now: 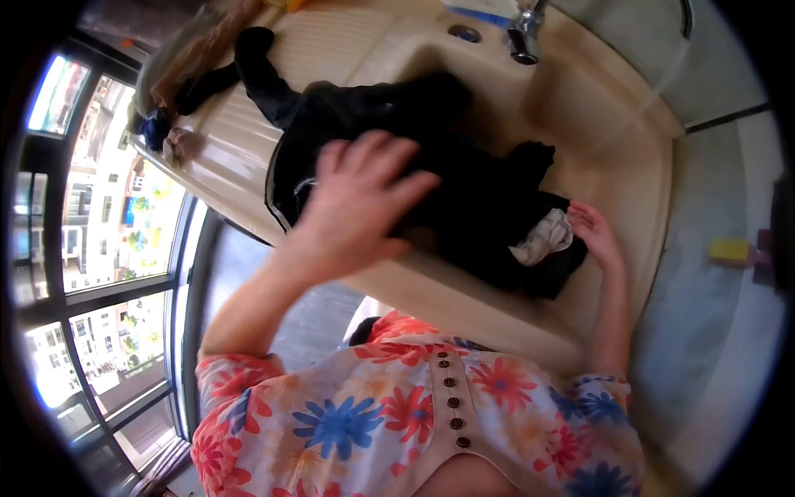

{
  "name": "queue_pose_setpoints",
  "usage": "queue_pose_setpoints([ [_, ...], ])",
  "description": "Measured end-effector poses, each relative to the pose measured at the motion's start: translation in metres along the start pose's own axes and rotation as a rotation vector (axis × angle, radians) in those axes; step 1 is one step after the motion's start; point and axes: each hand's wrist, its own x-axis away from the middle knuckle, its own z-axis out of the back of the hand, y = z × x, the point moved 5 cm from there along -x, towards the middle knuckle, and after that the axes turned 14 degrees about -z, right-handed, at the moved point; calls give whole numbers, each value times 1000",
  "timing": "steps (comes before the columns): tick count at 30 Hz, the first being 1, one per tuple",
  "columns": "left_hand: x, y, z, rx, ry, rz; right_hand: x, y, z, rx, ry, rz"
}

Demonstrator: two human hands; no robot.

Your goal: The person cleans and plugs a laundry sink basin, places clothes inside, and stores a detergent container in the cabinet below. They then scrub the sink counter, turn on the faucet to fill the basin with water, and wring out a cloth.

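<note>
A black garment (464,182) lies bunched in the cream sink and spreads onto its ribbed drainboard. Above its left part is my left hand (356,199), fingers spread and nothing held; whether it touches the cloth is unclear. My right hand (592,228) is at the garment's right end, beside a crumpled whitish cloth part (544,238). Its fingers look extended and slightly apart, resting at the edge of the fabric. A black sleeve or leg (263,79) stretches up over the drainboard.
A metal faucet (523,37) stands at the back of the sink (613,124), near a drain hole (464,33). Small dark and pinkish cloths (175,145) lie at the drainboard's left edge. Windows are on the left; a yellow item (729,252) is at the right wall.
</note>
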Motion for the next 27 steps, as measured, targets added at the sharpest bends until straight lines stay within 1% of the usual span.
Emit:
queue_pose_setpoints([
  [1,20,-20,7,-48,-75,128,-7,8,-6,10,-17,28],
  [2,40,-40,9,-155,-132,245,-6,10,-12,34,-39,-6],
  [3,56,-63,8,-103,-153,357,-4,7,-22,62,-65,-37],
  [4,68,-88,2,-120,-132,406,-3,3,-33,96,-98,-64],
  [6,70,-125,-1,-123,1,416,-2,-5,-44,78,-136,-123],
  [7,63,-142,-5,-65,19,426,0,-7,-48,69,-151,-154],
  [8,53,-156,-10,-46,48,387,3,-12,-50,83,-145,-143],
  [9,41,-169,-15,-51,60,352,4,-17,-53,71,-169,-133],
  [10,29,-176,-17,-50,7,394,6,-24,-56,61,-193,-123],
  [11,21,-192,-26,-22,44,341,7,-28,-59,51,-220,-116],
  [12,12,-208,-33,44,8,272,9,-34,-65,53,-253,-76],
  [13,3,-198,-22,-42,-21,326,12,-41,-72,59,-273,-49],
  [14,-6,-206,-30,62,-48,456,16,-49,-79,59,-291,-23],
  [15,-12,-201,-32,131,23,518,20,-54,-85,59,-307,3],
  [16,-17,-189,-38,81,113,558,21,-56,-89,48,-328,30],
  [17,-24,-171,-36,105,155,569,24,-62,-92,30,-296,46],
  [18,-30,-149,-30,263,295,520,31,-71,-96,10,-262,60],
  [19,-41,-125,-39,453,445,397,36,-79,-100,-10,-226,68],
  [20,-60,-87,-45,437,446,244,36,-86,-100,7,-201,83],
  [21,-74,-47,-52,483,402,88,38,-100,-104,-59,-162,157],
  [22,-86,-15,-70,671,357,-21,41,-114,-107,-126,-122,236],
  [23,-84,10,-62,906,305,-207,43,-130,-112,-196,-80,316],
  [24,-79,10,-56,862,320,-282,44,-142,-118,-221,-118,263],
  [25,-68,8,-39,824,327,-356,41,-143,-126,-94,-75,261],
  [26,-49,-15,-19,599,381,-342,36,-138,-134,33,-34,250],
  [27,-30,-54,-3,496,515,-348,32,-139,-144,168,0,246],
])
